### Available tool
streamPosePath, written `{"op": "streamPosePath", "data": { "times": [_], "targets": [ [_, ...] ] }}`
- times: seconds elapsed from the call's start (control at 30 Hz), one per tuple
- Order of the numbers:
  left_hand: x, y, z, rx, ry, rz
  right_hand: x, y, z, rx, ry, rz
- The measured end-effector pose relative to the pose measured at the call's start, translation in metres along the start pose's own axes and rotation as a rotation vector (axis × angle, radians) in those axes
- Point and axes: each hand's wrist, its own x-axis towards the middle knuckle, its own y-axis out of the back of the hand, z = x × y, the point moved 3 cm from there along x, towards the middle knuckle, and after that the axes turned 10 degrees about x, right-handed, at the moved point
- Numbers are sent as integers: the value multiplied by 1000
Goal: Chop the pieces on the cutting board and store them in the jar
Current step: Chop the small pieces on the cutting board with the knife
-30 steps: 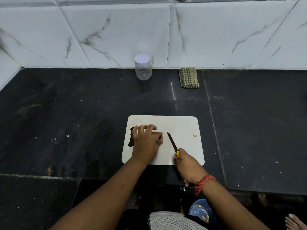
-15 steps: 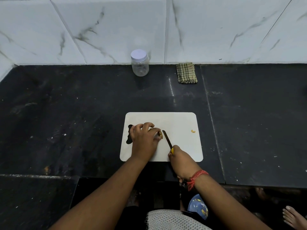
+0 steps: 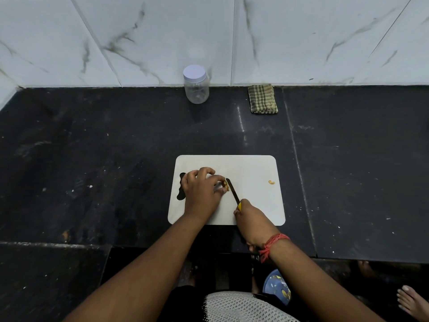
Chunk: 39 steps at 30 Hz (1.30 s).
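A white cutting board (image 3: 250, 168) lies on the black counter near its front edge. My left hand (image 3: 202, 191) rests on the board's left part and pinches small yellowish pieces (image 3: 226, 185) at its fingertips. My right hand (image 3: 253, 221) grips the yellow handle of a knife (image 3: 232, 191), whose dark blade lies just right of those pieces. One more yellowish piece (image 3: 271, 182) sits alone near the board's right edge. A clear plastic jar (image 3: 196, 86) with a white lid on stands at the back against the wall.
A folded checked cloth (image 3: 262, 98) lies at the back, right of the jar. The marble-tiled wall (image 3: 301, 38) bounds the counter behind. Below the counter's front edge are a blue object (image 3: 276, 287) and a bare foot (image 3: 413, 300).
The camera has tilted down a little. My right hand has brought the knife blade closer to the pieces under my left fingertips.
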Motion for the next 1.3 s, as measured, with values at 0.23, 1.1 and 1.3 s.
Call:
{"op": "streamPosePath", "data": {
  "times": [0.23,1.1,1.3],
  "targets": [
    [0,1,1,-9,-8,-10,2,-2,-2,-17,16,5],
    [6,0,-3,-27,-26,-25,14,-12,-5,-197,22,21],
    [5,-1,-3,-12,-21,-2,19,-10,-10,-305,30,-11]
  ]
}}
